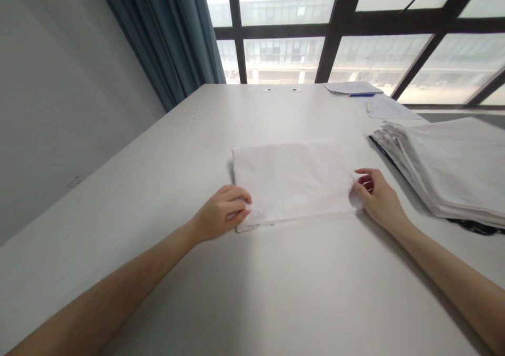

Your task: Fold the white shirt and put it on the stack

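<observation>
White cloth, folded into a flat oblong, lies near the middle of a white bench, its layered side turned toward the wearer, well back from the far edge. Two bare forearms reach in from the bench's near side, one to each end of the cloth.

The left hand is at the corner nearest the bench's left edge, fingers curled over and thumb beneath, apparently pinching the layers. The right hand is at the opposite end, fingers bent and thumb against the cloth's side; they seem closed on a small gathered bit of it, though how firmly I cannot tell. Holding both ends likely keeps the layers lined up and the top smooth, and the bare bench around gives the arms room.

Toward the bench's right edge lies a stack of similar white fabric, with something dark showing beneath it. Its place beside the right hand probably keeps it within reach yet out of the way. By the far right corner are papers and a blue pen, perhaps set there to leave the middle free. Beyond the far edge are a window and a blue curtain.
</observation>
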Demonstrator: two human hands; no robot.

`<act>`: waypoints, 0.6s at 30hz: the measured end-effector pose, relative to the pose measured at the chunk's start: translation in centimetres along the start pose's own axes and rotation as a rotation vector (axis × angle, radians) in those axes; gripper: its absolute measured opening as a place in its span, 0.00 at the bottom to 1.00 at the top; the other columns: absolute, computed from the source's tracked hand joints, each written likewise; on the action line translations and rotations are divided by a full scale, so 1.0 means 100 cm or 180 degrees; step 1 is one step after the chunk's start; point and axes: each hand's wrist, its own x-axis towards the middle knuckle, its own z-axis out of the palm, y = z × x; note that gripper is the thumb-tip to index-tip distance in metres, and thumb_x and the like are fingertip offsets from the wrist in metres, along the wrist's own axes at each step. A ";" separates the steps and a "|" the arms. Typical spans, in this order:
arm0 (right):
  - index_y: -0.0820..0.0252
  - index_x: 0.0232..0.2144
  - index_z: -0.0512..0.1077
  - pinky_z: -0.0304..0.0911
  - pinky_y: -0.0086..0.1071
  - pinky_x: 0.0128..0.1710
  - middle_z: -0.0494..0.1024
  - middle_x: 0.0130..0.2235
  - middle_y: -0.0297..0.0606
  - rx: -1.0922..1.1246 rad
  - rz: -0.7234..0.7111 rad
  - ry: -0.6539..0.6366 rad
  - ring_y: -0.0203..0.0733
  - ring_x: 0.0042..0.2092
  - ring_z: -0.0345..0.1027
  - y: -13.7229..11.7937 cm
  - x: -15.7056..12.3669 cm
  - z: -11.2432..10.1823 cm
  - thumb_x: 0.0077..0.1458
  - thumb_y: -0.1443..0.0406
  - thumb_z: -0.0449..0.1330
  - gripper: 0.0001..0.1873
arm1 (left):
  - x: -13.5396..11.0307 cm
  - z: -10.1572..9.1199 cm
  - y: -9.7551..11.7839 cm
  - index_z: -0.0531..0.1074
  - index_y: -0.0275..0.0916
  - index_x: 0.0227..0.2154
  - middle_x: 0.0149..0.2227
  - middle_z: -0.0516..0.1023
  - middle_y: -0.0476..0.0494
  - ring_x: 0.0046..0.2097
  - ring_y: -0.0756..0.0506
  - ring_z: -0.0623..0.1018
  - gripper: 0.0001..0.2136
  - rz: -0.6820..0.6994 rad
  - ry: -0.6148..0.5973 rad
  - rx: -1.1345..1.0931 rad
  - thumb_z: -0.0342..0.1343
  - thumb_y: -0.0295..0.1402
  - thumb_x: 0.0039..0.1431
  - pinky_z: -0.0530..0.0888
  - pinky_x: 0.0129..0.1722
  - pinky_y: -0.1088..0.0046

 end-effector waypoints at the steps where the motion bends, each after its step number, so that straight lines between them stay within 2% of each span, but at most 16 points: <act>1: 0.57 0.45 0.67 0.61 0.32 0.25 0.74 0.32 0.37 -0.0008 -0.0045 -0.0024 0.39 0.26 0.67 0.001 0.000 0.000 0.53 0.62 0.55 0.16 | 0.000 0.001 -0.001 0.68 0.40 0.24 0.39 0.77 0.43 0.44 0.45 0.74 0.12 -0.0141 0.0118 0.0130 0.49 0.32 0.65 0.67 0.51 0.63; 5: 0.58 0.45 0.68 0.64 0.34 0.29 0.73 0.35 0.40 -0.0218 -0.0416 -0.0104 0.40 0.29 0.67 0.002 -0.001 0.002 0.54 0.65 0.53 0.15 | -0.001 0.006 -0.009 0.71 0.39 0.32 0.44 0.72 0.40 0.48 0.40 0.72 0.05 -0.0805 0.0624 0.0631 0.54 0.34 0.61 0.65 0.53 0.56; 7: 0.59 0.45 0.69 0.65 0.36 0.33 0.73 0.38 0.43 -0.0461 -0.0707 -0.0115 0.41 0.30 0.68 -0.001 -0.003 0.003 0.54 0.68 0.51 0.16 | -0.002 0.009 -0.013 0.70 0.38 0.39 0.47 0.69 0.38 0.51 0.38 0.71 0.08 -0.1124 0.0757 0.0697 0.56 0.35 0.59 0.66 0.53 0.54; 10: 0.59 0.45 0.71 0.65 0.39 0.36 0.73 0.41 0.46 -0.0696 -0.0999 -0.0077 0.43 0.33 0.69 -0.006 -0.006 0.002 0.55 0.70 0.49 0.17 | -0.003 0.012 -0.017 0.67 0.39 0.44 0.45 0.71 0.40 0.47 0.40 0.72 0.13 -0.1431 0.0827 0.0490 0.57 0.36 0.58 0.68 0.50 0.56; 14: 0.58 0.45 0.71 0.65 0.39 0.34 0.73 0.41 0.46 -0.0534 -0.0920 -0.0024 0.43 0.31 0.68 -0.012 -0.009 -0.001 0.58 0.67 0.50 0.15 | -0.001 0.011 -0.018 0.66 0.40 0.43 0.36 0.73 0.47 0.40 0.43 0.74 0.12 -0.1374 0.0816 0.0079 0.57 0.35 0.56 0.68 0.48 0.61; 18: 0.56 0.43 0.71 0.65 0.37 0.33 0.74 0.42 0.45 -0.0281 -0.0879 -0.0048 0.41 0.30 0.68 -0.015 -0.010 -0.003 0.60 0.65 0.49 0.13 | 0.000 0.008 -0.015 0.67 0.41 0.41 0.30 0.72 0.51 0.37 0.45 0.73 0.10 -0.1255 0.0720 0.0131 0.57 0.35 0.56 0.67 0.48 0.61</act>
